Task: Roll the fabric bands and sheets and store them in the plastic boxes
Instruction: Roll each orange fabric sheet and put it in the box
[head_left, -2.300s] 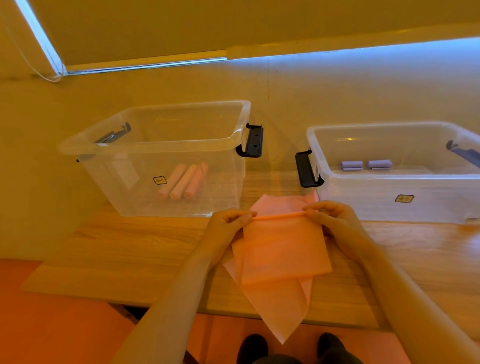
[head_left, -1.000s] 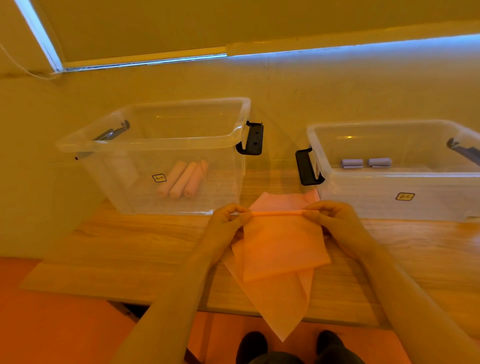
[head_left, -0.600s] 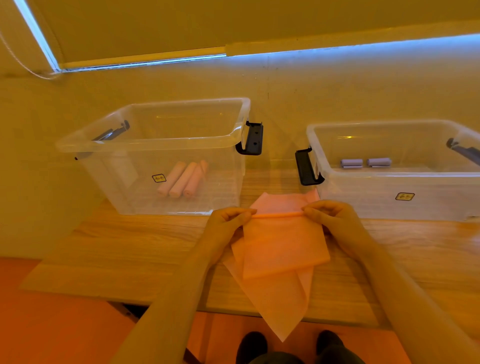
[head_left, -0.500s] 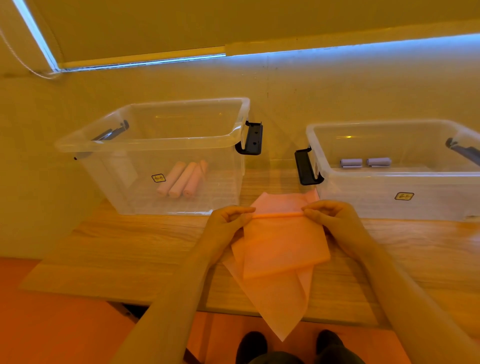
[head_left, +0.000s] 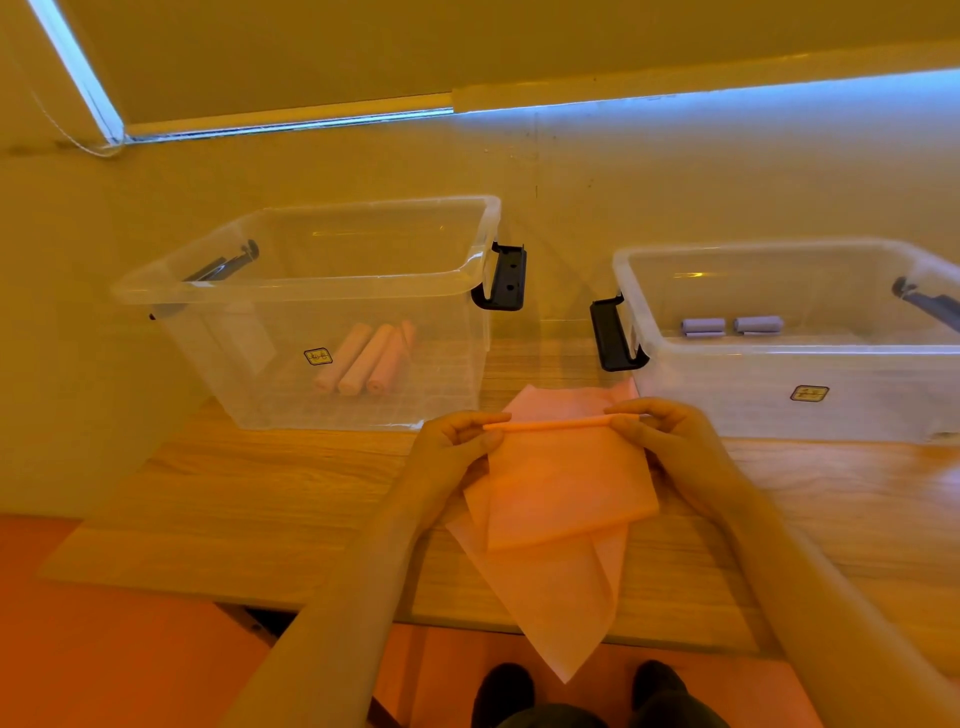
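Note:
An orange fabric sheet (head_left: 566, 488) lies on top of a paler pink sheet (head_left: 556, 597) on the wooden table (head_left: 260, 499). The orange sheet's far edge is rolled into a thin tube. My left hand (head_left: 457, 447) pinches the left end of that tube and my right hand (head_left: 665, 441) pinches the right end. A corner of the pink sheet hangs over the table's near edge. The left clear plastic box (head_left: 249, 291) holds three pink rolls (head_left: 369, 358). Two purple rolls (head_left: 730, 326) lie in the right clear box (head_left: 779, 358).
Both boxes stand against the back wall (head_left: 571, 171) with black handles (head_left: 506, 278) facing the gap between them. The table's near edge runs just below my forearms. My shoes (head_left: 504, 691) show on the orange floor under it.
The rolled edge has stayed almost the same thin width while both hands keep pinching its ends. Nothing else has moved.

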